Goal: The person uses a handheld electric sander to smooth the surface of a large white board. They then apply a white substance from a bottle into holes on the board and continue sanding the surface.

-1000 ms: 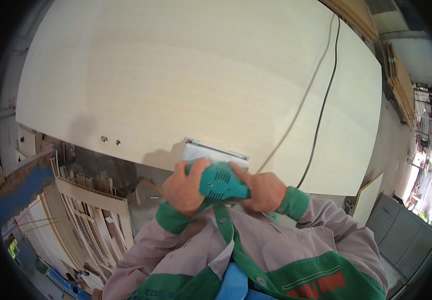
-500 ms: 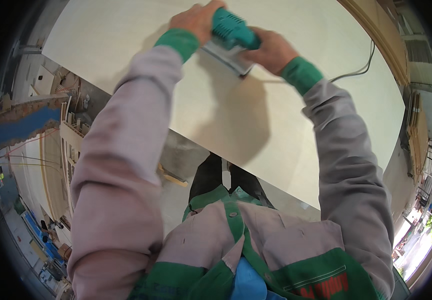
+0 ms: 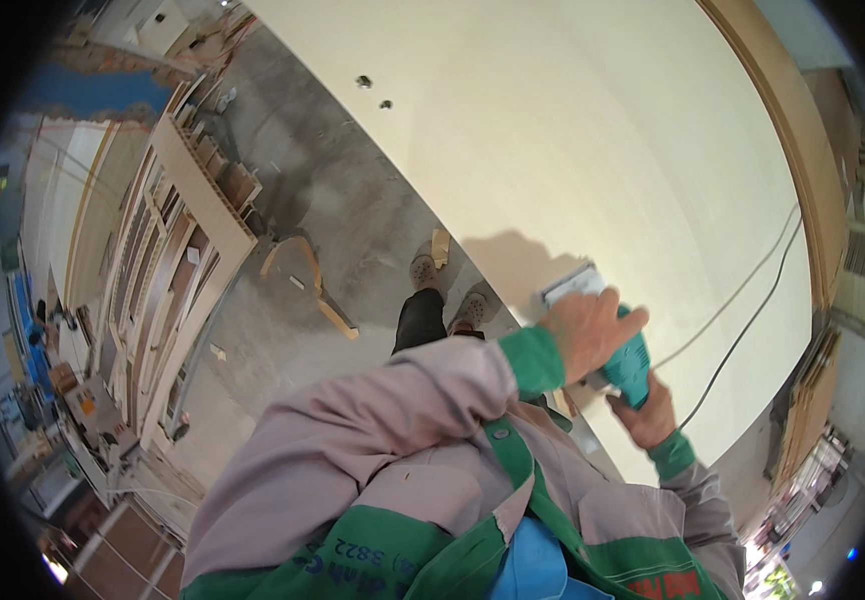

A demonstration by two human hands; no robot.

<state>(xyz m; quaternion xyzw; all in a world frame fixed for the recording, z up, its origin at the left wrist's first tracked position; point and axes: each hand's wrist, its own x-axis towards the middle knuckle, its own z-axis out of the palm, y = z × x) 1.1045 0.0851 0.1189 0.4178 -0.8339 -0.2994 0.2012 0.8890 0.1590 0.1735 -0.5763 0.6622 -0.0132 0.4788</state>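
A teal electric sheet sander (image 3: 632, 368) lies against a large cream door panel (image 3: 593, 130), close to its near edge. My left hand (image 3: 585, 332) is closed over the front of the sander's body, thumb toward the right. My right hand (image 3: 651, 412) grips the rear end of the same tool. The grey sanding pad (image 3: 570, 284) shows beyond my left hand, flat on the panel. Part of the body is hidden under my left fingers. Two dark round holes (image 3: 364, 82) pierce the panel near its left edge.
A dark power cord (image 3: 753, 325) and a paler cord run across the panel to its right edge. Brown boards (image 3: 803, 150) border that side. On the left, a rack of wooden frames (image 3: 168, 250) stands on the concrete floor (image 3: 323, 180), with wood scraps (image 3: 338, 318) about.
Both hands have brought the sander from the far part of the panel back toward me and to the right, and turned it. The view has swung, showing more floor at left.
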